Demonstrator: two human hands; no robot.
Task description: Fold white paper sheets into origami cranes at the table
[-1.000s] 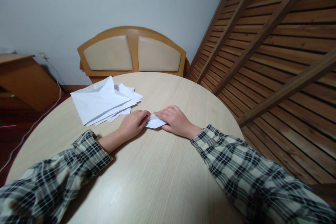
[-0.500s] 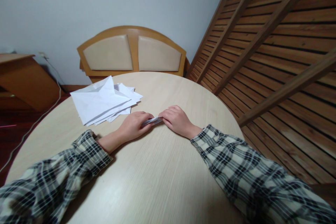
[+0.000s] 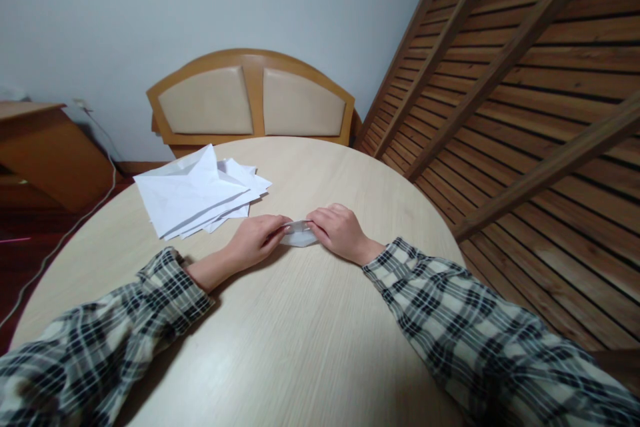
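Observation:
Between my two hands is a small piece of folded white paper (image 3: pixel 300 236), held just over the middle of the round table. My left hand (image 3: pixel 257 240) pinches its left end, and my right hand (image 3: pixel 338 230) grips its right end. The paper's upper edge bows between the fingers, with a gap opening in it, and a flat part hangs toward me. My fingers cover both ends of it. Beyond my left hand lies a loose stack of creased white paper sheets (image 3: pixel 193 193).
The pale round wooden table (image 3: pixel 280 347) fills the front. A wooden headboard (image 3: pixel 257 100) with two cream panels stands behind it. Slatted wooden boards (image 3: pixel 500 93) lean along the right. At left are a wooden desk (image 3: pixel 55 160) and a white cable (image 3: pixel 75 227).
The folded paper has tipped and spread between my fingers, so more of its face shows toward me. My left hand has shifted slightly left. The paper stack has not moved.

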